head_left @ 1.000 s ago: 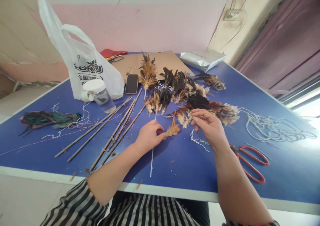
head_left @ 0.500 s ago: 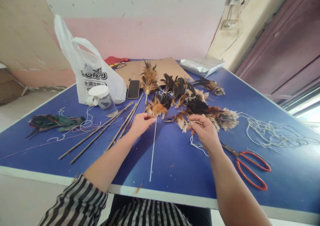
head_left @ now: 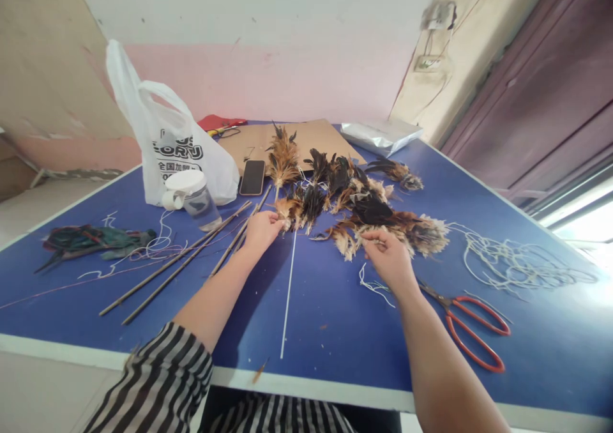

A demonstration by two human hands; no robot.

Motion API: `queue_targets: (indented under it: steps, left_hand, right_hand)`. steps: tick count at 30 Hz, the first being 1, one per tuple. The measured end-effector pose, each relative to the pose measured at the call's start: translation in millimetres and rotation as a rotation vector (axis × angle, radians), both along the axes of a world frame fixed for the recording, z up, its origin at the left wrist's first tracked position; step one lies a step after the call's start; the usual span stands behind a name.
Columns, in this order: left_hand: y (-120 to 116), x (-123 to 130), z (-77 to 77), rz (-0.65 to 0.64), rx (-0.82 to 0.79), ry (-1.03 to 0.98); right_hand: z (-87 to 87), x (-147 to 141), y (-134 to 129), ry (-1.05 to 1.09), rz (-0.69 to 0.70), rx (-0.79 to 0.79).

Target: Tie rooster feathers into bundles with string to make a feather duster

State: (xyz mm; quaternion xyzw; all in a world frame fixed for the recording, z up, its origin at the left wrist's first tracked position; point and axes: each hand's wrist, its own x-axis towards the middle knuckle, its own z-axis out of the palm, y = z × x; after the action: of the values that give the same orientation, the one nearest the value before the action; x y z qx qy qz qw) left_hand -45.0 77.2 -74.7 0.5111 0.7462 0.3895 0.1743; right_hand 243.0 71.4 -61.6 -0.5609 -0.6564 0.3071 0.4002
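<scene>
My left hand is closed at the near edge of a small brown feather bunch, its fingertips on something I cannot make out. Fingers pinched, my right hand touches the pale base of the feathers; what it holds is too small to name. Between the hands and beyond them spreads a pile of black and brown feathers. Farther back, an upright-lying brown feather bunch rests partly on cardboard. White threads lie under my right hand.
On the blue table at right are red-handled scissors and tangled string. Thin sticks, a lidded jar, a white bag, a phone and dark green feathers lie left.
The orange feather that stood out above my left fingertips now lies down among the small bunch. My left hand has moved slightly left in view; my right hand remains by the feather pile.
</scene>
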Motion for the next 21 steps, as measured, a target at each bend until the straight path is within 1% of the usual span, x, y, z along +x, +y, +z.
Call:
queue_targets:
  steps: [1, 2, 3, 4, 6, 8, 9, 10, 11, 14, 17, 21]
  left_hand:
    - [-5.6, 2.1, 5.3, -0.01, 0.082, 0.108]
    - [-11.4, 6.3, 10.8, -0.019, 0.151, 0.168]
    - [-17.1, 12.7, 16.3, -0.06, 0.197, 0.182]
    - [-22.1, 21.4, 21.2, -0.117, 0.209, 0.165]
    - [-28.9, 44.1, 28.0, -0.271, 0.149, 0.134]
    - [-30.2, 69.8, 29.3, -0.448, 0.073, 0.143]
    - [-28.7, 82.1, 27.8, -0.507, 0.05, 0.182]
    - [-26.0, 93.3, 25.3, -0.533, 0.009, 0.235]
    - [-22.7, 103.0, 22.0, -0.543, -0.032, 0.285]
    - [-12.1, 122.6, 10.4, -0.465, -0.119, 0.393]
    - [-6.5, 131.0, 1.9, -0.432, -0.162, 0.421]
    - [-7.1, 135.4, -3.8, -0.448, -0.144, 0.401]
  right_hand:
    - [-0.1, 2.3, 1.2, -0.068, -0.026, 0.03]
    - [-0.2, 4.3, 2.3, -0.14, -0.044, 0.057]
    - [-0.6, 5.9, 3.2, -0.213, -0.051, 0.074]
    - [-1.2, 7.0, 3.9, -0.284, -0.043, 0.076]
    - [-3.2, 7.5, 4.4, -0.408, -0.001, 0.045]
    - [-5.8, 5.9, 3.9, -0.502, 0.044, 0.012]
    - [-7.1, 4.6, 3.4, -0.532, 0.057, 0.005]
    - [-8.4, 3.0, 2.8, -0.553, 0.067, 0.0]
    - [-9.6, 1.4, 2.1, -0.568, 0.071, -0.006]
    - [-12.7, -2.9, 0.5, -0.597, 0.052, -0.026]
    - [-16.0, -5.8, -0.2, -0.62, 0.019, -0.035]
    - [-20.1, -9.4, -0.8, -0.61, 0.034, -0.032]
